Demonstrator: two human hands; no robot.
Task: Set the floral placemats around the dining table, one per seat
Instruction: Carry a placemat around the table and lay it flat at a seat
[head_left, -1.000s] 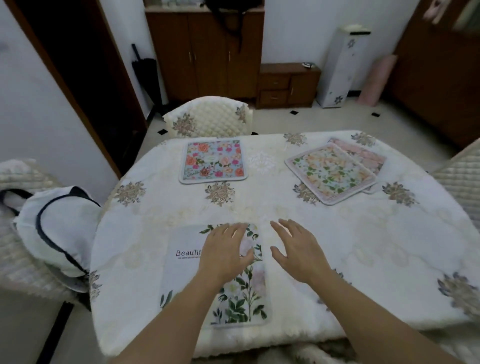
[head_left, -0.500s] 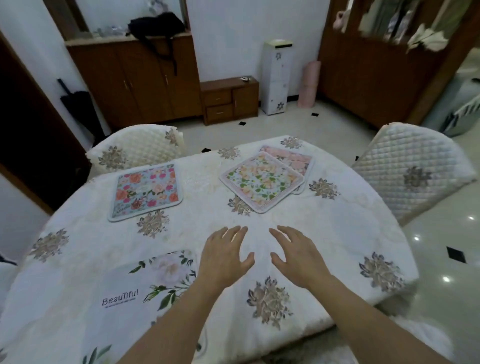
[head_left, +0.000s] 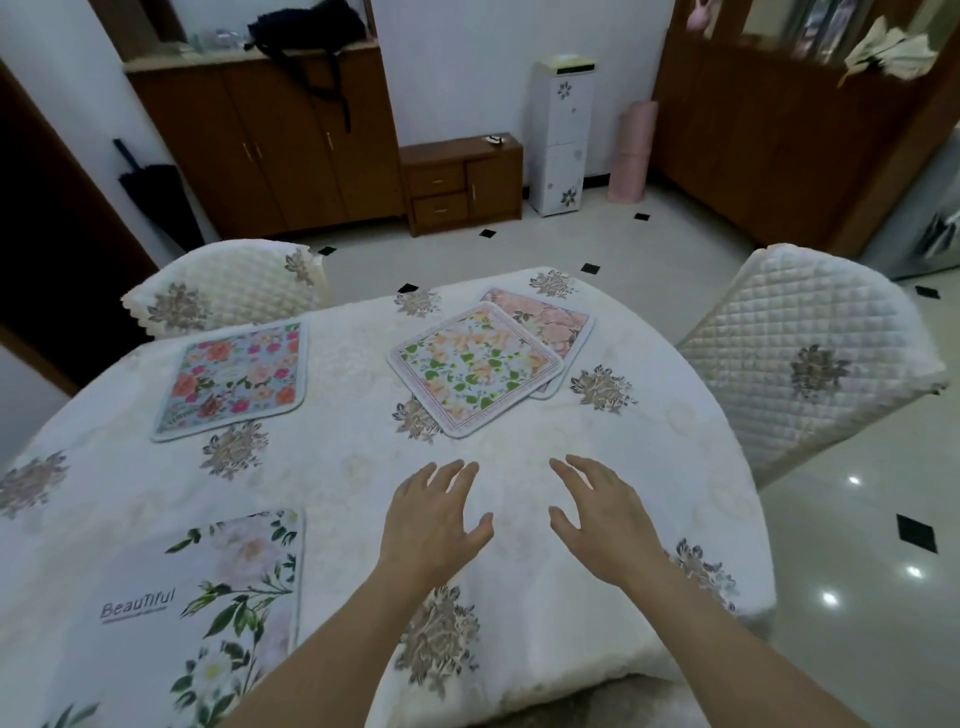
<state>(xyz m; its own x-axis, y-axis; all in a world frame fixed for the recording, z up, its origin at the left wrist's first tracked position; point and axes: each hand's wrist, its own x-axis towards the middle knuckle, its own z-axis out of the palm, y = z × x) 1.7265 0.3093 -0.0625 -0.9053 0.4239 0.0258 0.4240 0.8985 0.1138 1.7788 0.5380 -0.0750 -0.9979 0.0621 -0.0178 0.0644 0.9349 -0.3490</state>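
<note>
A round dining table (head_left: 582, 467) carries a cream floral cloth. A white placemat with green leaves and the word "Beautiful" (head_left: 208, 603) lies at the near left edge. A bright pink-and-orange floral placemat (head_left: 234, 379) lies at the far left, in front of a quilted chair (head_left: 223, 288). Two more mats overlap at the far middle: a green-and-peach one (head_left: 475, 366) on top of a pink one (head_left: 553, 322). My left hand (head_left: 434, 519) and my right hand (head_left: 602, 514) hover over bare cloth with spread fingers, holding nothing, short of the stacked pair.
A second quilted chair (head_left: 810, 358) stands at the table's right side. Beyond are a wooden cabinet (head_left: 270, 145), a small drawer unit (head_left: 462, 182), a white floral stand (head_left: 563, 135) and a pink roll (head_left: 631, 150). A folded umbrella (head_left: 150, 192) leans at the left wall.
My view has swung right and up, away from the "Beautiful" mat. Both hands left that mat and moved toward the table's middle, closer to the stacked pair.
</note>
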